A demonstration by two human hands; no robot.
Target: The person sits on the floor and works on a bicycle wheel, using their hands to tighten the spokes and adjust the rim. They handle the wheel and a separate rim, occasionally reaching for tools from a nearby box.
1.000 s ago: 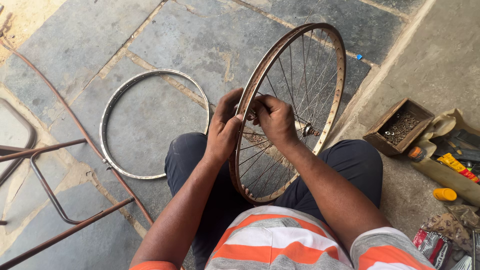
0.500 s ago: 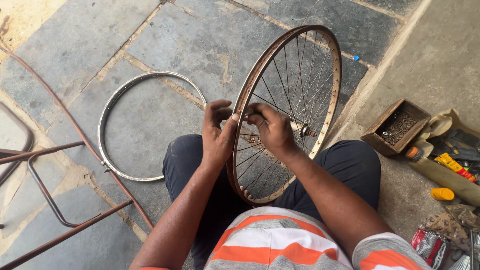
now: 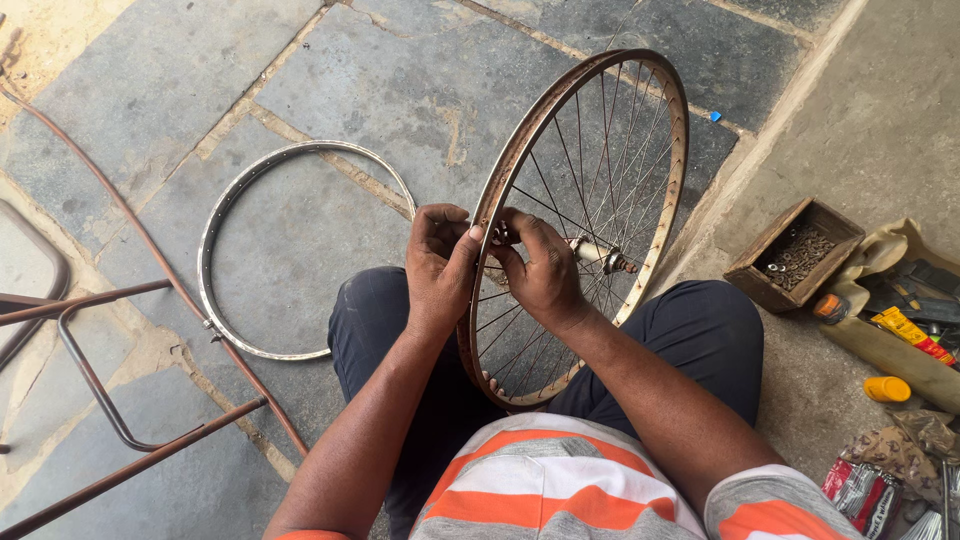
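A spoked bicycle wheel [image 3: 590, 200] stands upright between the seated person's knees, its rusty rim leaning slightly right. The left hand [image 3: 440, 265] has its grip clenched on the near rim edge, while the right hand [image 3: 540, 270] pinches a spoke just inside the rim. A bare rim [image 3: 215, 230] lies flat on the stone floor [image 3: 330, 80] to the left. A wooden box of small parts [image 3: 790, 255] sits right.

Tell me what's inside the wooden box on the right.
The wooden box holds a heap of small metal parts, too small to identify. Whatever lies beneath the heap is covered.
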